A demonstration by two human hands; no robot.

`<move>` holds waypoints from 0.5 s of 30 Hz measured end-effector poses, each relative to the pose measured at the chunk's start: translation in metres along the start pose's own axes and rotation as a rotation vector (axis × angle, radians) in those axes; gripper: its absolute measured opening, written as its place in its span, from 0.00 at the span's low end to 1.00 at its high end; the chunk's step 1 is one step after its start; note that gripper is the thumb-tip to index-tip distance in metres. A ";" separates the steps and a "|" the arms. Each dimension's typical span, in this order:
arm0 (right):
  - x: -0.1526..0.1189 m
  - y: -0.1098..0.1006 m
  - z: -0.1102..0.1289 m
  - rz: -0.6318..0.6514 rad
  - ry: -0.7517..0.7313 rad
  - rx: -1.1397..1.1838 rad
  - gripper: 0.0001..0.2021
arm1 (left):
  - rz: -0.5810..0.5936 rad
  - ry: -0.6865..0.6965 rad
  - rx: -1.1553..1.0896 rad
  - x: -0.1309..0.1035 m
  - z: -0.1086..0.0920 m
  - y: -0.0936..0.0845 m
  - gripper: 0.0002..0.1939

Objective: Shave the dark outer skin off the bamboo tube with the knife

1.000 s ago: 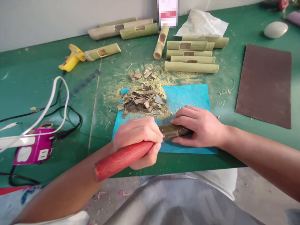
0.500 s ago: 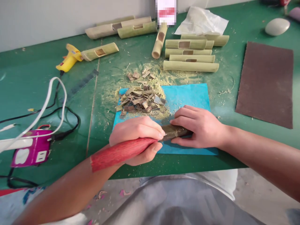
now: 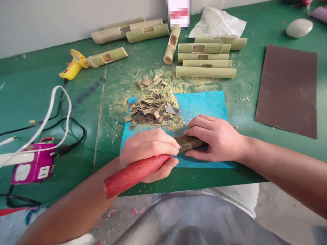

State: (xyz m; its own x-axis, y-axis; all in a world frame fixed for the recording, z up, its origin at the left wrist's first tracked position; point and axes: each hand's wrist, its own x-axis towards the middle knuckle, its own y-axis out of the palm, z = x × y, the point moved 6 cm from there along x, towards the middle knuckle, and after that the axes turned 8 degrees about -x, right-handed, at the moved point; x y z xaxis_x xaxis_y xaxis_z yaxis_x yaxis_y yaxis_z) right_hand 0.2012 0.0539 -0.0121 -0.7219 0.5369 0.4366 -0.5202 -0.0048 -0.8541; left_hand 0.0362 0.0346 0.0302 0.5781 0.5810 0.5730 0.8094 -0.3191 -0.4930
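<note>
Head camera view, with clock directions counted from the dark bamboo piece (image 3: 191, 144): it lies over the blue sheet (image 3: 206, 102) between my hands, its length running roughly from nine o'clock to three. My left hand (image 3: 149, 144) is wrapped around a red handle (image 3: 138, 175), whose free end points toward eight o'clock. A small tip shows by those fingertips, against the bamboo; my hand hides the rest. My right hand (image 3: 217, 137) pinches the bamboo's other end, fingers along the far side and thumb along the near one.

Just beside, at ten o'clock, I see a heap of chips (image 3: 153, 110), partly on the sheet and partly on the green table (image 3: 88, 153). Well beyond it, also at ten, lies a yellow glue gun (image 3: 71, 69). Pale bamboo pieces (image 3: 205, 72) sit in a row near half past twelve, several with cut openings. At two o'clock lies a brown sheet (image 3: 286, 92); at nine, a purple power box (image 3: 33, 165).
</note>
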 end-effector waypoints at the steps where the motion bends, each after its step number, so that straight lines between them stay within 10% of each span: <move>1: 0.000 0.000 0.000 0.008 0.007 -0.002 0.16 | 0.016 0.003 0.010 0.001 -0.001 0.000 0.04; 15: -0.002 0.005 0.000 0.034 -0.013 -0.020 0.14 | 0.074 -0.150 0.013 0.002 0.004 -0.003 0.04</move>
State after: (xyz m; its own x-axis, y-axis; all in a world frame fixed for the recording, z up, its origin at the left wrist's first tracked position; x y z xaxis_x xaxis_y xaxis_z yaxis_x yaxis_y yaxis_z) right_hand 0.2004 0.0527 -0.0170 -0.7453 0.5253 0.4105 -0.4858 -0.0064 -0.8740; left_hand 0.0341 0.0395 0.0306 0.6136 0.6618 0.4307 0.7630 -0.3563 -0.5394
